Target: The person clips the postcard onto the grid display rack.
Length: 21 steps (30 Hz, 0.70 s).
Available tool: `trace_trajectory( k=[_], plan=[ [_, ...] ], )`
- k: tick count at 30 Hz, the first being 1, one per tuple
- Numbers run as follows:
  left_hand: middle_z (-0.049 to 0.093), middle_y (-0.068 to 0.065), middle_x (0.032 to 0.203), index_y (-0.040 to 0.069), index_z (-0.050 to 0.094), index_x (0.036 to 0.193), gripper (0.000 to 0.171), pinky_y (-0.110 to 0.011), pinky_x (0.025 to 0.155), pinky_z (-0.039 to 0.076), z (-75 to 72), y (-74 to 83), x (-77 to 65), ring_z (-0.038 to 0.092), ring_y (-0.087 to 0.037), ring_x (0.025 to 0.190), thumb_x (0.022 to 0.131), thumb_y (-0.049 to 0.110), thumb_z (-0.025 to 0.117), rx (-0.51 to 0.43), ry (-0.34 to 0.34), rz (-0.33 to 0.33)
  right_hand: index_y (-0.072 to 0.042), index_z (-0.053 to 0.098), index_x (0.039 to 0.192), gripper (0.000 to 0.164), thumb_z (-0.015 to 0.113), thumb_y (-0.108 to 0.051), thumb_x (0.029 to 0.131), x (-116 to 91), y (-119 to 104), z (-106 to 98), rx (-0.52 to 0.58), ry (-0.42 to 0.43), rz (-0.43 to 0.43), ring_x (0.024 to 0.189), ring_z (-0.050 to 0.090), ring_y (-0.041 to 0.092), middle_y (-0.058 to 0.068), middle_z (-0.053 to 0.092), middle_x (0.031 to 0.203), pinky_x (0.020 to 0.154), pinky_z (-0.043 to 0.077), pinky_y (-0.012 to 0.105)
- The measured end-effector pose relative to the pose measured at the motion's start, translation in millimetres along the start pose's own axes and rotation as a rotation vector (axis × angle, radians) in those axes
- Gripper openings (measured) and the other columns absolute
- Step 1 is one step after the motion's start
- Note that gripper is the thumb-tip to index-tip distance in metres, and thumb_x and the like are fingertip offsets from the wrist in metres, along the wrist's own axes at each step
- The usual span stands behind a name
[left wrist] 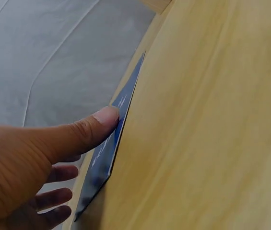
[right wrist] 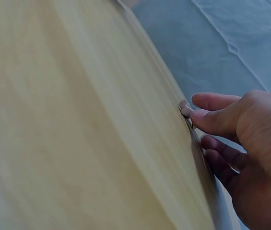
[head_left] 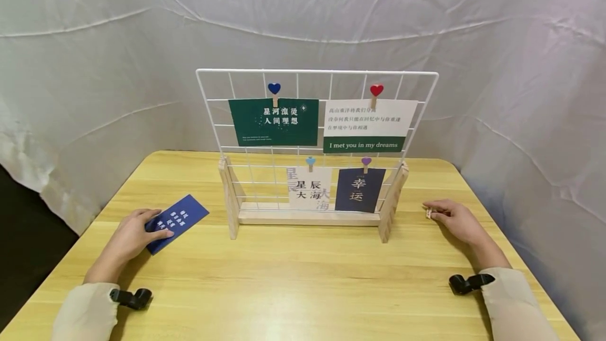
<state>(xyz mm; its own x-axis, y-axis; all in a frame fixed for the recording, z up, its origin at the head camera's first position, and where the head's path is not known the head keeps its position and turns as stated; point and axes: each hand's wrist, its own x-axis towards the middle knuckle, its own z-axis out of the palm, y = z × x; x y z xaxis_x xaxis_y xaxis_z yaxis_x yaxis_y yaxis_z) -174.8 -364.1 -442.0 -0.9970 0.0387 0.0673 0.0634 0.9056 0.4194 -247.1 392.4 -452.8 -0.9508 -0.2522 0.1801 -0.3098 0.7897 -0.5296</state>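
Note:
At the left of the table, my left hand [head_left: 134, 233] holds a dark blue card [head_left: 187, 213] with white characters. In the left wrist view the thumb [left wrist: 107, 117] lies across the card's face, and the other fingers are beyond its far edge. Over on the right side, my right hand [head_left: 459, 221] pinches a small wooden clip [head_left: 428, 213] between thumb and index finger. The right wrist view has this clip [right wrist: 185, 108] at the fingertips, close over the tabletop; its front is hidden there.
Between the hands stands a white wire grid [head_left: 317, 71] on a wooden base [head_left: 307, 218]. Heart clips hold a green card [head_left: 293, 133], a green-and-white card [head_left: 362, 129], a white card [head_left: 303, 204] and a navy card [head_left: 347, 207] on it. Grey cloth [head_left: 303, 9] hangs behind the table.

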Motion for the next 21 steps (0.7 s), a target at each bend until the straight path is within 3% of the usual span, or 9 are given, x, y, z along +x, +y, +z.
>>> trace_trajectory(
  k=[21],
  plan=[
    [0.044,-0.045,0.121,-0.020,0.049,0.123,0.085,-0.068,0.093,0.030,-1.5,0.2,-1.9,0.038,-0.058,0.109,0.078,0.045,0.080,-0.028,-0.019,-0.086,-0.001,0.070,0.114,0.021,0.061,-0.010,0.097,-1.4,-4.2,2.2,-0.028,-0.005,0.061,0.104,0.057,0.042,0.023,0.060,0.115,0.085,0.045,0.057]
  ],
)
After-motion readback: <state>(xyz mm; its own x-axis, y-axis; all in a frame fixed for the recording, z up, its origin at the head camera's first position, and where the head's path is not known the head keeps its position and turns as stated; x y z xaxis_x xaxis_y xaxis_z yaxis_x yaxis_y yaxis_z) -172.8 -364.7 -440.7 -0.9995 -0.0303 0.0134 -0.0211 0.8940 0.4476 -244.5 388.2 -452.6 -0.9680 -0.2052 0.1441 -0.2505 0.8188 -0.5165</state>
